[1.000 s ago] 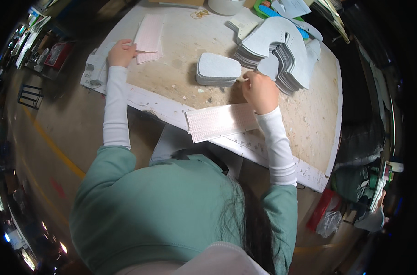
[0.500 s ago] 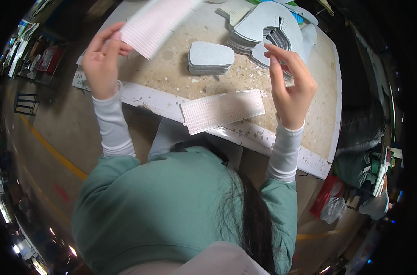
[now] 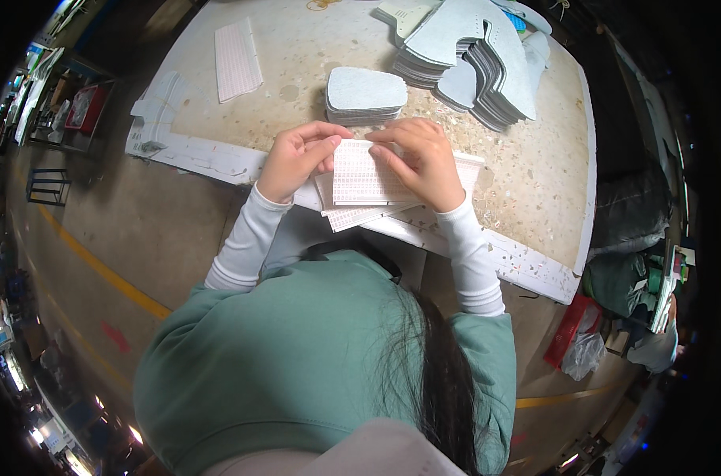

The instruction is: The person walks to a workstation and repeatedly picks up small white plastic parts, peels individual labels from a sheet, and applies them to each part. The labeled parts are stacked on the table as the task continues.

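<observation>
Both hands are working over the near edge of the tabletop (image 3: 527, 170). Left hand (image 3: 297, 159) is gripping the left side of a white gridded sheet (image 3: 359, 173), fingers (image 3: 322, 136) curled narrow, pinching the sheet's top-left corner. Right hand (image 3: 424, 159) is pressing on the sheet's right side, fingers (image 3: 386, 136) bent and closing on its upper edge. The sheet is sitting directly between the two sets of fingers, tilted up slightly off the stack.

Under the fingers, a stack of similar sheets (image 3: 352, 214) is lying on the tabletop edge, overhanging toward the person's body. Just beyond the fingers, a small pile of grey rounded pads (image 3: 364, 91) is resting, close but not touching. Further out and to the right of the right fingers, a large fanned heap of grey cut pieces (image 3: 479, 47) is spreading across the far corner. Well off to the left of the left fingers, a single pinkish gridded strip (image 3: 237, 59) is lying flat. White sleeves and a green top are filling the lower view.
</observation>
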Demonstrator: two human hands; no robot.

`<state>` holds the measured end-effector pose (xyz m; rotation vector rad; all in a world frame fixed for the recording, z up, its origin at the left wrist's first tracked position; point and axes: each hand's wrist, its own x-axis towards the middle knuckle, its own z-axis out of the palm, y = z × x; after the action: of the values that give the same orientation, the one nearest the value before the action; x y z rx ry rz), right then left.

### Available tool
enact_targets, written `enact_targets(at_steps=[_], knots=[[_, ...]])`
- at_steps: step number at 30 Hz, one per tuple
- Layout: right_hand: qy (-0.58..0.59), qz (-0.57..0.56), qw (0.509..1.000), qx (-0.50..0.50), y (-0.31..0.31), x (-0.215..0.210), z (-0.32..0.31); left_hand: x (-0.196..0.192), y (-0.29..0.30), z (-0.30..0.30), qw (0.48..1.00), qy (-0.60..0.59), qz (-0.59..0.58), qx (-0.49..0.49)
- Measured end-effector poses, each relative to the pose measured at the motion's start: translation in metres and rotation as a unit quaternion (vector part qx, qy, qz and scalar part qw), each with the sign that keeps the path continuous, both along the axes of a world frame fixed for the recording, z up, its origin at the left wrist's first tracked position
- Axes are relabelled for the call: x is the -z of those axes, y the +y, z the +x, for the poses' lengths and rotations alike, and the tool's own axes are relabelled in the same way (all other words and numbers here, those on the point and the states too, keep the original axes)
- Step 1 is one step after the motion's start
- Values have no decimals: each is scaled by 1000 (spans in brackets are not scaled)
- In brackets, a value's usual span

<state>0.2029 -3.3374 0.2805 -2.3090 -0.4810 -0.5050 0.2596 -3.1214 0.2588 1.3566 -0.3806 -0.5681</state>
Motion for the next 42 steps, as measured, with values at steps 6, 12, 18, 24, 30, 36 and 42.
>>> enact_targets(at_steps=[6,12,18,24,30,36,42], knots=[[20,4,1000,-1,-5,8,1,8,-1,-4,1000,-12,16,-16],[-36,-7,998,42,0,1,0,10,-7,-9,999,-12,16,-40],[-90,23,993,70,15,6,-1,12,-13,-9,998,-2,-12,-60],[-109,19,992,68,17,7,-2,12,-14,-10,998,-3,-22,-56],[-122,83,987,65,23,5,-2,10,-15,-11,998,-4,-25,-50],[-136,44,988,60,31,1,-5,10,-14,-12,999,-1,-26,-41],[-108,113,986,55,36,1,-6,12,-12,-11,999,-5,-25,-31]])
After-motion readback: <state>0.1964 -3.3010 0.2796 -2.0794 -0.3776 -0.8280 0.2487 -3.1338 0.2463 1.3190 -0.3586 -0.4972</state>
